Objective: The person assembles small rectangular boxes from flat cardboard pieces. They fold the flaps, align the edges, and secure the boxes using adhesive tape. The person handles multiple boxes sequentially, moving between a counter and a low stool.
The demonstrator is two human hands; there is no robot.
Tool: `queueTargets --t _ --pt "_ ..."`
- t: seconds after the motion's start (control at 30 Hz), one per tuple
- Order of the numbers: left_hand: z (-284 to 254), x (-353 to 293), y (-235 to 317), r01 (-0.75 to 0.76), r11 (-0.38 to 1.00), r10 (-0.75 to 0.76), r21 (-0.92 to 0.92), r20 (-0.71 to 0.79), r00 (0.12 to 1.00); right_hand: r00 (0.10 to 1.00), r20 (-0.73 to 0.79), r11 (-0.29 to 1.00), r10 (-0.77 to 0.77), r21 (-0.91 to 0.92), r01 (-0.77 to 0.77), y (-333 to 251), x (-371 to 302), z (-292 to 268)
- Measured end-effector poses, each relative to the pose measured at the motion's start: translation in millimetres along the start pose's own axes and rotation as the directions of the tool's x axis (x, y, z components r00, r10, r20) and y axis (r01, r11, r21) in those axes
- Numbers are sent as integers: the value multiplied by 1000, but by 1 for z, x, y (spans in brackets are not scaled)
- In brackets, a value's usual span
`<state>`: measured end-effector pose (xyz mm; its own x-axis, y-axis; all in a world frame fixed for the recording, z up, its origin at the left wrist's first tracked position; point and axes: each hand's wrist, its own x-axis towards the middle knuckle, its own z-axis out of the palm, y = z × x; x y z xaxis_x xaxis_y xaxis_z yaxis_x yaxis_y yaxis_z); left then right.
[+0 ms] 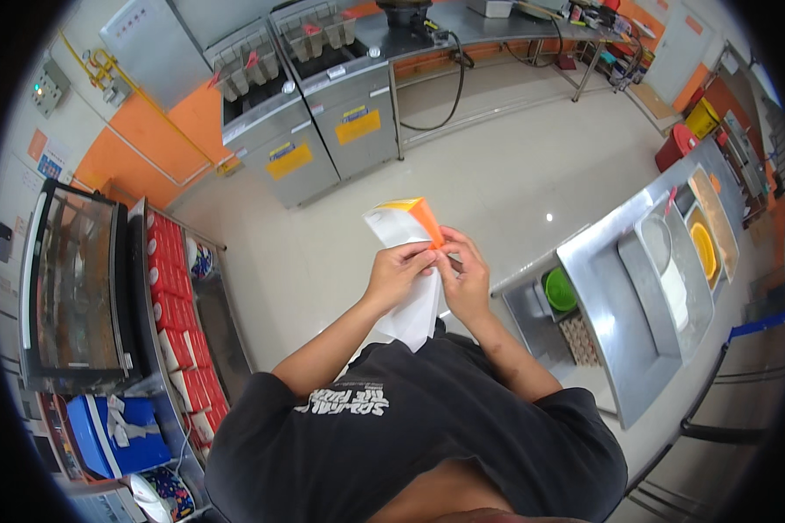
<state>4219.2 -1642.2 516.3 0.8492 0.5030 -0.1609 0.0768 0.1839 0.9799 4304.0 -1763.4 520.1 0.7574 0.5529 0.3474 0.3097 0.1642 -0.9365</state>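
In front of my body I hold a paper bag (414, 309), white with an orange and yellow end that points away from me. My left hand (394, 275) pinches it near the middle, thumb and fingers pressed together. Right beside it, my right hand (465, 275) grips the same spot, its fingertips closed on the orange edge. The two hands nearly touch. The bag's white lower part hangs below them towards my shirt. Part of the bag's middle is hidden behind my fingers.
At left, red and white boxes (170, 283) fill a shelf beside a glass display cabinet (74, 288). Two fryers (349, 131) with baskets stand ahead. To the right is a steel table (619, 349) with a metal tray, a yellow bowl (703, 248) and a green basket (559, 290) below.
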Motion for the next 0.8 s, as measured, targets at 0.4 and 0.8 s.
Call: queueTargets --t 0.4,0.8 --pt "-50 304 14 -131 880 87 -456 -115 990 814 471 814 -340 -286 505 106 300 2" --pt "-76 643 92 484 568 -183 -665 471 863 951 280 873 129 -487 26 233 585 -47"
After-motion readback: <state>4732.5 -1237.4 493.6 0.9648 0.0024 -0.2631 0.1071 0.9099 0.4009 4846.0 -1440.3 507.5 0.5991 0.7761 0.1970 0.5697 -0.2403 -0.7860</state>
